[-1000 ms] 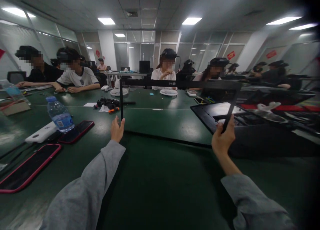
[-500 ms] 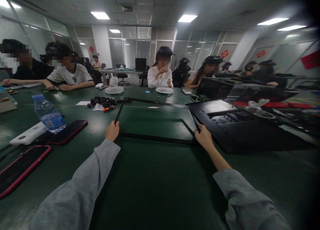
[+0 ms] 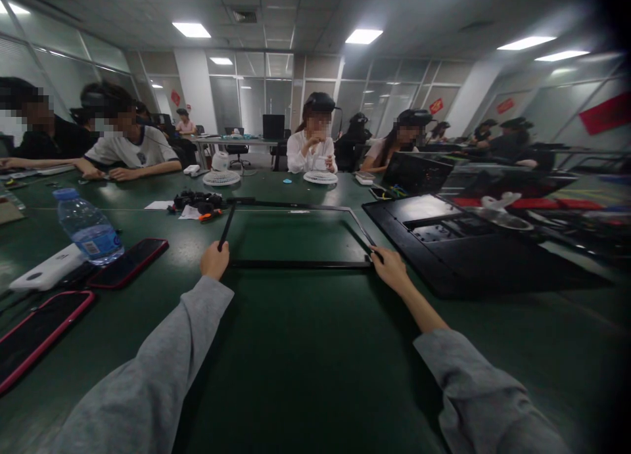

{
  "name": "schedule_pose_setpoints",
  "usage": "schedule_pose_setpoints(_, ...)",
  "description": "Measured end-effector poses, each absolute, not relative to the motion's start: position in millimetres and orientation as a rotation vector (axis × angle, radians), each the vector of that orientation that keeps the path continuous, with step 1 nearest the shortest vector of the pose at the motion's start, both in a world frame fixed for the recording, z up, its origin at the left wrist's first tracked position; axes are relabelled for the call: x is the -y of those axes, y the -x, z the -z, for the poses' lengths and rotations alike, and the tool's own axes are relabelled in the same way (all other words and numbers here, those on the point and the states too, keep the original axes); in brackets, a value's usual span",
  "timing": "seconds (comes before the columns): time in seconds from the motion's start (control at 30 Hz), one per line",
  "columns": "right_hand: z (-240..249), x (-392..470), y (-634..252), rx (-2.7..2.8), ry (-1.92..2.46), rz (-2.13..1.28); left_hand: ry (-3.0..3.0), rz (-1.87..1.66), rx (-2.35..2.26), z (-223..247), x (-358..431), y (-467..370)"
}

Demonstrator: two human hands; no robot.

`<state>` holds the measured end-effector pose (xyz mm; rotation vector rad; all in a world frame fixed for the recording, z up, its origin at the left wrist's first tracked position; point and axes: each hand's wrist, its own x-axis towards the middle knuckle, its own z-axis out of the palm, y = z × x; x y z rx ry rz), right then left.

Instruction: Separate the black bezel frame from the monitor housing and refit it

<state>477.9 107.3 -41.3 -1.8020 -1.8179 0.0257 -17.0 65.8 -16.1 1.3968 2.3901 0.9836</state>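
Observation:
A thin black rectangular frame (image 3: pixel 300 265) stretches between my hands above the green table (image 3: pixel 296 349), whose surface shows through its opening. My left hand (image 3: pixel 215 261) is closed round the frame's left side, near the front corner. At the right front corner, my right hand (image 3: pixel 389 267) grips the other side, fingers wrapped on the bar. Just right of the frame lies a large flat black panel (image 3: pixel 473 263) with a cut-out in it.
On the left are a water bottle (image 3: pixel 91 229), a white device (image 3: pixel 49 268) and two red-edged phones (image 3: pixel 131 262). Dark tangled parts (image 3: pixel 194 202) and small white fans (image 3: pixel 221 178) stand further back. Several people sit around; a metal dish (image 3: pixel 505 219) lies right.
Both hands have shifted slightly left with the frame. It now looks more level, its right side separated from the black panel. The whole view has also shifted a little.

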Motion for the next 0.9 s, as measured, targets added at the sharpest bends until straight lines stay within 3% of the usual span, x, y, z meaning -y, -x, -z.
schedule_pose_setpoints(0.9, 42, -98, -470, 1.904, 1.874, 0.066, -1.710, -1.004, -2.188, 23, -72, 16)
